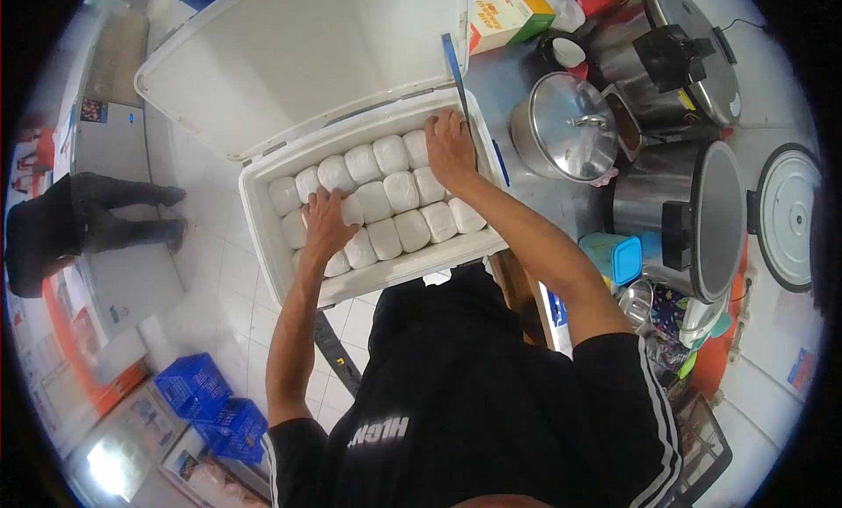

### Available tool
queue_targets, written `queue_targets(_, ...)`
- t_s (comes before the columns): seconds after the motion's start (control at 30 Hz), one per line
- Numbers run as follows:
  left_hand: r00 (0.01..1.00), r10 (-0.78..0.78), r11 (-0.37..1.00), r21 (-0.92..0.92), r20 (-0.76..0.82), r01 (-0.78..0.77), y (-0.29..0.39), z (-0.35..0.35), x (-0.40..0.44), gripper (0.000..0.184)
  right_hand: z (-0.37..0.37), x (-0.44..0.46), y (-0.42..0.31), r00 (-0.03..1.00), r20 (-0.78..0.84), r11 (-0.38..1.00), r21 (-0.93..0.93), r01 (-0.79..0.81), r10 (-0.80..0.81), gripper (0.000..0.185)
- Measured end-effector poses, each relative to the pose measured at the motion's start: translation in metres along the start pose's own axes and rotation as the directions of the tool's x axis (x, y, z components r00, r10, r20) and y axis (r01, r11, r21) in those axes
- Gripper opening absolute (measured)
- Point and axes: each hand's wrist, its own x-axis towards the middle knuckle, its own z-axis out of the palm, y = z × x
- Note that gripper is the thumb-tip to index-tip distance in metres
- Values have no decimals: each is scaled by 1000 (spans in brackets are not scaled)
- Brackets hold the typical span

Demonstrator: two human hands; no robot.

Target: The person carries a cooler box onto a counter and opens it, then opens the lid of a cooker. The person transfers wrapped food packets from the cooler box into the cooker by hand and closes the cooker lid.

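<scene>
A white cooler box (379, 282) stands with its hinged lid (324, 52) raised. Inside, several white rounded packs (401, 190) sit in tight rows; what they contain cannot be told. My left hand (326, 224) rests on packs at the left of the middle row, its fingers spread and bent over their tops. At the far right corner, my right hand (451, 148) lies on the end of the back row, fingers apart and pointing at the box's back wall. The packs directly under both hands are partly hidden.
Right of the box, a metal counter holds a lidded steel pot (574, 126), large cookers (675, 218), a carton (509, 18) and a blue-lidded container (614, 255). Blue crates (195, 385) sit on the floor at lower left. Another person (88, 214) stands at far left.
</scene>
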Motion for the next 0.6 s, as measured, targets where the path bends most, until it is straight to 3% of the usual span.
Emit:
queue_targets(0.1, 994, 108, 991, -81, 1, -108, -6, 9, -5, 65, 2, -11, -2, 999, -44, 1000, 26, 14, -13, 35)
queue_targets(0.17, 990, 144, 956, -260, 15, -135, -14, 14, -1, 62, -1, -8, -1, 999, 36, 982, 184, -37, 31, 41)
queue_targets(0.2, 985, 170, 954, -253, 22, -159, -17, 10, 3, 62, -3, -5, -1, 990, 133, 941, 327, -84, 43, 46)
queue_targets(0.27, 989, 81, 917, -397, 126, -25, -22, -1, 17, 56, -20, -2, 2, 963, 268, 818, 553, -157, 3, 57)
queue_targets(0.3, 988, 62, 929, -369, 140, -6, -27, -8, 26, 54, -41, -12, 4, 952, 303, 750, 637, -178, -31, 63)
queue_targets(0.37, 996, -25, 909, -412, 89, 60, -15, -27, 29, 56, -87, -23, 32, 868, 417, 445, 853, -271, -270, 73)
queue_targets(0.4, 986, 66, 733, -678, 152, 56, -52, -5, 44, 56, -112, -41, 53, 920, 272, 373, 914, -156, -281, 66)
queue_targets(0.43, 949, 92, 713, -685, 303, 149, -32, -23, 54, 59, -148, -59, 83, 936, 192, 283, 953, -107, -293, 58)
queue_targets(0.5, 977, 8, 750, -648, 213, 134, -19, 4, 68, 58, -207, -98, 147, 940, 142, 237, 969, -68, -309, 58)
queue_targets(0.53, 965, -40, 763, -615, 258, 196, 36, -11, 63, 53, -239, -120, 184, 944, 180, 301, 949, -93, -275, 59)
queue_targets(0.57, 925, 178, 891, -455, 337, -6, 20, 14, 88, 49, -256, -139, 222, 965, 123, 324, 945, -43, -231, 63)
queue_targets(0.6, 896, 119, 928, -369, 428, 53, 65, -1, 83, 49, -276, -160, 256, 984, 145, 308, 946, -106, -108, 67)
